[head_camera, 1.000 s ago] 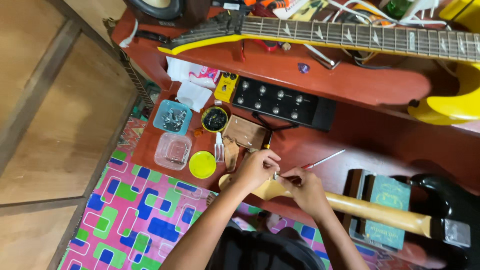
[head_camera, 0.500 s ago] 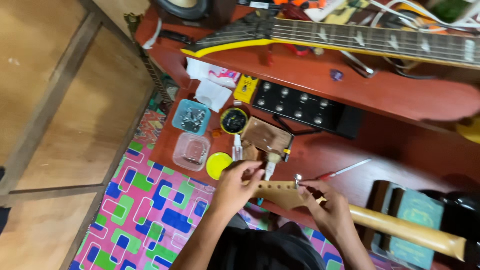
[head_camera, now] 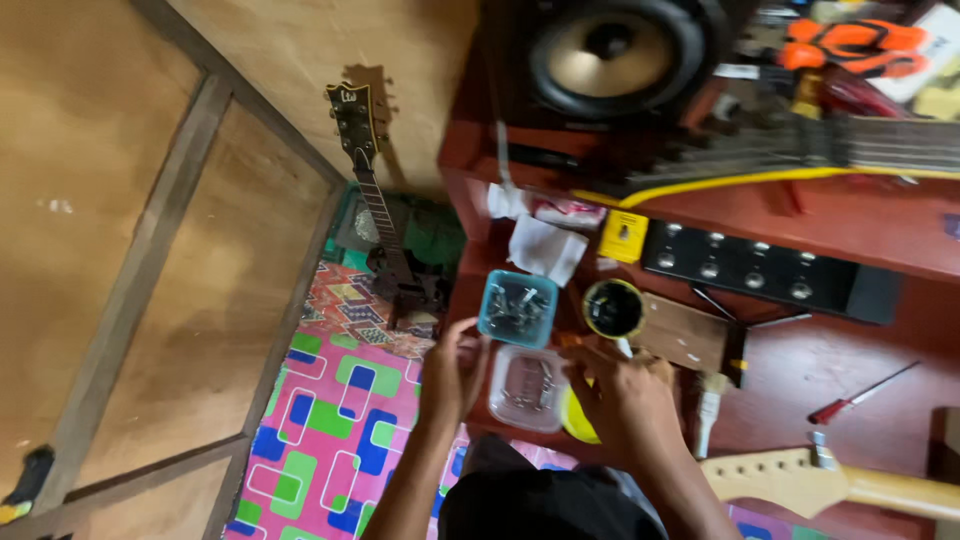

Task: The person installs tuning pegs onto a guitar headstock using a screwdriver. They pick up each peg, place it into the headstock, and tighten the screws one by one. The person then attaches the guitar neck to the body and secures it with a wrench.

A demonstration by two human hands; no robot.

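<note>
Looking down through head view: my left hand [head_camera: 452, 372] fingers loosely spread, touching left edge of clear plastic box [head_camera: 530, 388] near table edge. My right hand [head_camera: 622, 400] fingers curled over box's right side; grip unclear. Blue screw tub [head_camera: 517, 308] just beyond. Guitar neck [head_camera: 830, 482] lies near right, well apart.

Loudspeaker [head_camera: 612, 52], black pedal board [head_camera: 745, 265], red screwdriver [head_camera: 860, 395], guitar neck [head_camera: 830, 482], leaning dark guitar [head_camera: 375, 195]

Blue tub [head_camera: 517, 308], clear tub [head_camera: 528, 388], red bench [head_camera: 880, 350], pink checked mat [head_camera: 335, 430].
</note>
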